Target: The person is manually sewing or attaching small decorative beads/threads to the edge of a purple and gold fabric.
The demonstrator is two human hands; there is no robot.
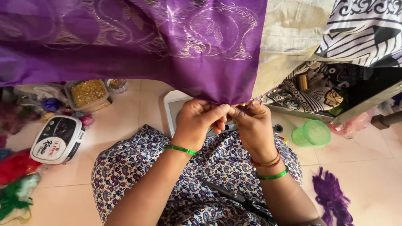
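A purple woven silk cloth [138, 46] bears pale gold paisley swirls; its beige end panel [289, 37] is plain. A white printed dress [201, 167] carries blue and maroon paisleys. Green glass bangles [180, 149] ring both wrists. The round plastic lid [317, 132] is translucent green.

A home used as a sewing and beadwork corner: the person sits on a pale tiled floor [125, 121]. A tub of gold beads [88, 93] lies at ten o'clock, thread bundles [16, 184] at eight, purple yarn [331, 201] at four, and a draped purple fabric [138, 42] hangs at twelve.
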